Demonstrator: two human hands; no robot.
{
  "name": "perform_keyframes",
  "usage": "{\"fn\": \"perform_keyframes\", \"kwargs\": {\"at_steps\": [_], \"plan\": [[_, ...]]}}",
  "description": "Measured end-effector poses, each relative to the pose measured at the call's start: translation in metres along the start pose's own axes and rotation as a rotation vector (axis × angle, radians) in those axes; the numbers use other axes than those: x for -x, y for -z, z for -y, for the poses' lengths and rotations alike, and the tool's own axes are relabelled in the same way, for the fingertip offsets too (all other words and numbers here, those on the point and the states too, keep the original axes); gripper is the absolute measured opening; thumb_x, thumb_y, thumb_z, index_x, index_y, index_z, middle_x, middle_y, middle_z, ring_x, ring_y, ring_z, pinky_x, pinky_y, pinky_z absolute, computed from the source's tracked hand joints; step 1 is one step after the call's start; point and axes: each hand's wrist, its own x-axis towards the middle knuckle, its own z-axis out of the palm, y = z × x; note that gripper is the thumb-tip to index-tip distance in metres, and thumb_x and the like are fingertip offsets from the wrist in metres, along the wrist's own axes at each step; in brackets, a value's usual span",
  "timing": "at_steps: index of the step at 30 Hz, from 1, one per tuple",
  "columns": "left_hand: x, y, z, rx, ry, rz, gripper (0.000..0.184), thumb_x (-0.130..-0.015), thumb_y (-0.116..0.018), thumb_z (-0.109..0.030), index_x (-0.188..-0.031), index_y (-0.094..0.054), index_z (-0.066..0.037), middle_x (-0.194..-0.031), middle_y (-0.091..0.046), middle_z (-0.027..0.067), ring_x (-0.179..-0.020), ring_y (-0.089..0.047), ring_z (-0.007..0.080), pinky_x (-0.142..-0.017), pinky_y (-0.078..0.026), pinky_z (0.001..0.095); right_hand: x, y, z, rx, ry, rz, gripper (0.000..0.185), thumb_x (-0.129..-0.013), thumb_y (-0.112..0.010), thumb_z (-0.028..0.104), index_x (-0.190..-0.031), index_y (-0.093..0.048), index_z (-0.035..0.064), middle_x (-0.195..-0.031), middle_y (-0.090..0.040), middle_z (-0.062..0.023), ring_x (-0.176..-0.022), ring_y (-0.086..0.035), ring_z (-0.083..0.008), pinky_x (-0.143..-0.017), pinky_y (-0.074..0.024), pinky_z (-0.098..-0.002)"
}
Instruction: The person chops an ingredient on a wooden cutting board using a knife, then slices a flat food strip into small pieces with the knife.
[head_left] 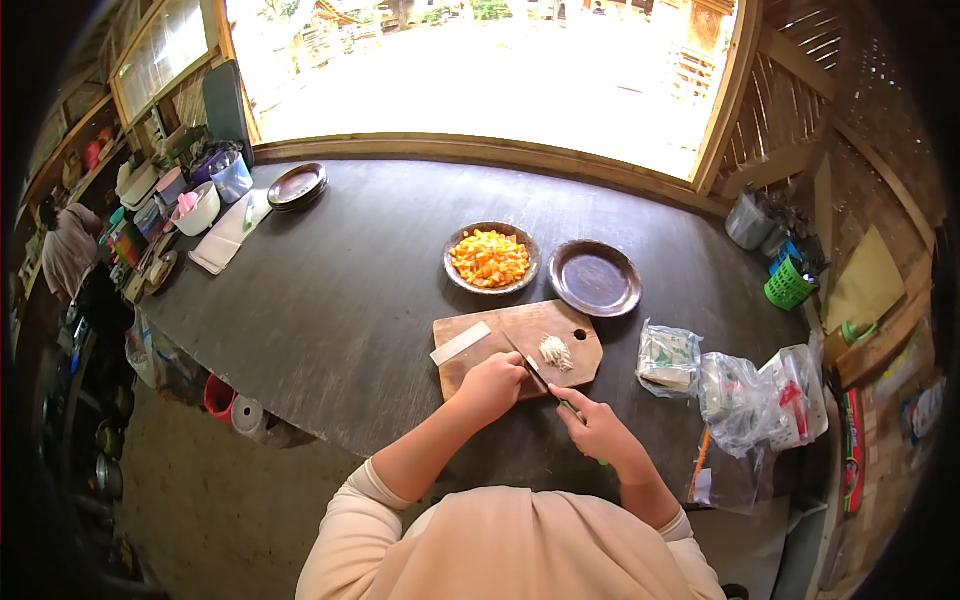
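My right hand [600, 430] is wrapped round the green handle of a knife [537, 377], whose blade reaches up and left over a wooden cutting board [480, 372]. Close against the blade, my left hand [496, 384] rests on the board with its fingers curled; whatever they press on is hidden. To the right of the blade lies a small heap of thin white shreds [556, 352]. A flat whitish strip [460, 343] lies across the board's left part. Just beyond the board stand a bowl of diced orange pieces [490, 259] and a dark round plate [595, 278].
Right of the board are a wrapped pale block [669, 358] and clear plastic bags [735, 395]. A green basket [789, 284] stands at the right edge. Stacked dark plates [297, 187] and a white bowl [196, 210] are far left. Another person [75, 250] stands at left.
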Motion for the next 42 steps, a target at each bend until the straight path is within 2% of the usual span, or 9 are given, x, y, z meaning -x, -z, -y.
{"fn": "perform_keyframes", "kwargs": {"at_steps": [8,10,13,18,26,28,31,35,42], "plan": [[-0.001,0.001,0.001,0.018,-0.003,-0.014,0.016,-0.084,-0.060,-0.009,-0.092,-0.075,-0.005,-0.098,-0.066,0.0075,-0.098,-0.064,0.0280,-0.086,-0.053,0.0384,-0.004,-0.005,0.000,-0.002,-0.006,-0.013,0.041,-0.099,-0.055,0.017,-0.140,-0.055,0.0201,-0.054,-0.054,-0.0058,-0.044,-0.050,-0.0109,-0.047,-0.0432,-0.0302],[0.001,-0.001,0.000,0.009,-0.019,-0.001,0.016,-0.084,-0.060,-0.008,-0.091,-0.074,-0.005,-0.097,-0.066,0.0073,-0.097,-0.064,0.0281,-0.086,-0.053,0.0385,-0.009,-0.012,0.004,0.096,0.052,-0.061,0.039,-0.098,-0.058,0.017,-0.137,-0.056,0.0176,-0.084,-0.066,-0.0277,-0.082,-0.067,-0.0446,-0.073,-0.0526,-0.0443],[0.000,0.003,-0.005,0.000,0.033,-0.015,0.016,-0.083,-0.061,-0.009,-0.091,-0.075,-0.007,-0.096,-0.066,0.0058,-0.097,-0.064,0.0267,-0.084,-0.054,0.0376,-0.015,-0.012,-0.002,0.042,0.086,-0.064,0.039,-0.098,-0.058,0.018,-0.137,-0.056,0.0175,-0.087,-0.066,-0.0290,-0.088,-0.066,-0.0452,-0.077,-0.0522,-0.0460],[0.002,0.004,-0.011,-0.284,0.029,0.019,0.018,-0.084,-0.061,-0.014,-0.094,-0.076,-0.014,-0.095,-0.067,0.0008,-0.098,-0.064,0.0209,-0.084,-0.050,0.0381,-0.004,-0.003,0.012,0.028,-0.008,-0.025,0.039,-0.098,-0.057,0.019,-0.138,-0.056,0.0184,-0.085,-0.065,-0.0286,-0.083,-0.068,-0.0433,-0.076,-0.0520,-0.0431],[0.002,0.002,-0.007,-0.239,0.027,0.021,0.018,-0.084,-0.062,-0.016,-0.094,-0.077,-0.014,-0.097,-0.067,-0.0001,-0.099,-0.064,0.0201,-0.085,-0.049,0.0385,-0.005,-0.004,0.008,0.040,-0.139,0.043,0.039,-0.099,-0.056,0.019,-0.138,-0.056,0.0189,-0.083,-0.065,-0.0283,-0.077,-0.067,-0.0429,-0.073,-0.0522,-0.0416],[0.000,0.001,-0.006,-0.233,0.032,0.030,0.018,-0.084,-0.062,-0.016,-0.094,-0.077,-0.014,-0.097,-0.067,0.0000,-0.100,-0.064,0.0200,-0.085,-0.049,0.0382,-0.012,-0.019,-0.009,0.049,0.301,-0.168,0.040,-0.098,-0.056,0.017,-0.138,-0.056,0.0183,-0.088,-0.066,-0.0288,-0.083,-0.067,-0.0449,-0.074,-0.0526,-0.0436],[0.000,0.003,-0.008,-0.275,0.011,0.047,0.018,-0.084,-0.062,-0.017,-0.093,-0.077,-0.014,-0.097,-0.068,0.0004,-0.100,-0.064,0.0200,-0.085,-0.049,0.0371,-0.015,-0.017,-0.001,0.085,0.079,-0.052,0.040,-0.097,-0.057,0.015,-0.138,-0.055,0.0173,-0.094,-0.067,-0.0278,-0.091,-0.065,-0.0453,-0.077,-0.0532,-0.0445],[0.002,0.006,-0.008,-0.232,0.021,0.031,0.018,-0.083,-0.063,-0.017,-0.092,-0.077,-0.013,-0.097,-0.068,0.0010,-0.100,-0.065,0.0213,-0.084,-0.051,0.0379,-0.015,-0.014,-0.011,0.018,0.184,-0.088,0.040,-0.098,-0.056,0.016,-0.138,-0.055,0.0174,-0.093,-0.068,-0.0270,-0.091,-0.066,-0.0443,-0.077,-0.0532,-0.0449],[0.002,0.007,-0.007,-0.193,0.013,0.017,0.018,-0.083,-0.062,-0.016,-0.093,-0.077,-0.012,-0.096,-0.068,0.0016,-0.098,-0.065,0.0226,-0.084,-0.052,0.0385,0.004,0.006,0.021,0.025,-0.101,0.042,0.040,-0.098,-0.056,0.019,-0.138,-0.055,0.0184,-0.083,-0.067,-0.0261,-0.075,-0.068,-0.0410,-0.073,-0.0518,-0.0412]]}}
